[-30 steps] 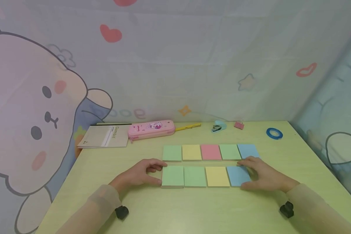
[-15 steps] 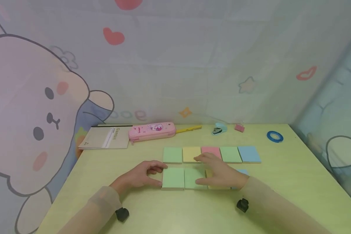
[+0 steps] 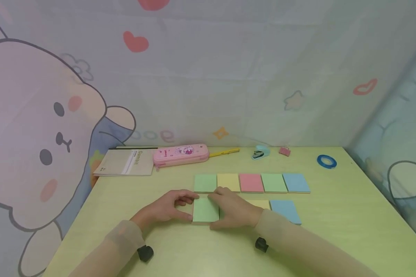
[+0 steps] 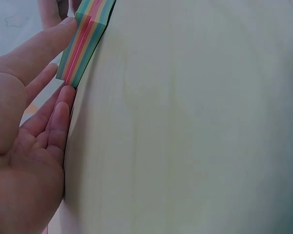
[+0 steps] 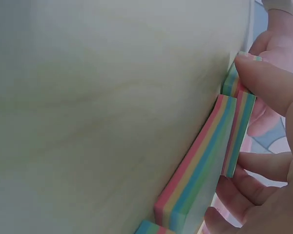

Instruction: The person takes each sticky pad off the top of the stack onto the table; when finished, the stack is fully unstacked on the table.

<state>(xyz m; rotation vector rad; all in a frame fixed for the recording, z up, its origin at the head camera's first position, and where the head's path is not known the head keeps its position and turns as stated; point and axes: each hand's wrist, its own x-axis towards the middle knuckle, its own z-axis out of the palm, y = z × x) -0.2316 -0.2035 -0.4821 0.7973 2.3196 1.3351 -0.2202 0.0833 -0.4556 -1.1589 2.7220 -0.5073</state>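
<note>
Square sticky note pads lie in two rows in the head view. My left hand (image 3: 163, 207) holds the left side of the leftmost front green pad (image 3: 206, 210), thumb at its near corner and index finger at its far corner. My right hand (image 3: 235, 210) grips the right side of that pad the same way, hiding most of the green pad beside it. In the left wrist view, the striped edge (image 4: 90, 39) looks like two pads stacked, with pink in the middle. The right wrist view shows my right thumb (image 5: 263, 80) at the stack's corner, next to a lower striped pad (image 5: 195, 165).
A front yellow pad (image 3: 261, 204) and blue pad (image 3: 286, 211) lie right of my hand. Behind is a row of several pads, including a pink one (image 3: 251, 182). Farther back are a notebook (image 3: 126, 162), pink pencil case (image 3: 181, 155), yellow pen (image 3: 224, 152), stapler (image 3: 260, 152), binder clip (image 3: 284, 151) and blue tape roll (image 3: 326, 161).
My right hand has left the front blue pad at the right end and moved left across the row to the leftmost green pad. My left hand has stayed in place.
</note>
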